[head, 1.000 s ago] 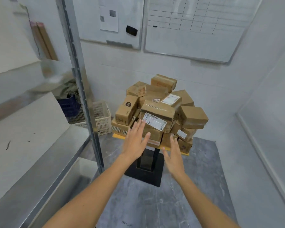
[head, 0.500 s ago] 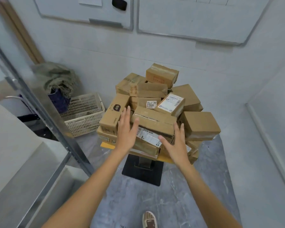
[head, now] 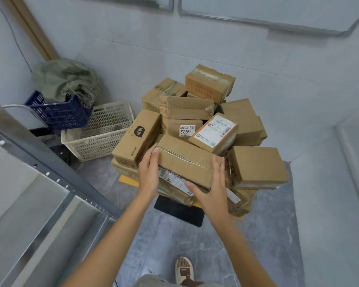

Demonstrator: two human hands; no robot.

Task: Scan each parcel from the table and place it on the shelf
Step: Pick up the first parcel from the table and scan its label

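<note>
Bracketing the taped brown cardboard parcel (head: 184,160) at the near front of the heaped table pile, the left hand (head: 148,172) and right hand (head: 212,187) press flat-fingered against its ends, probably ready for lifting it clear.

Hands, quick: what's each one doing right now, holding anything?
Left hand: open, fingers straight against the front parcel's left end.
Right hand: open, pressing its right end.
</note>
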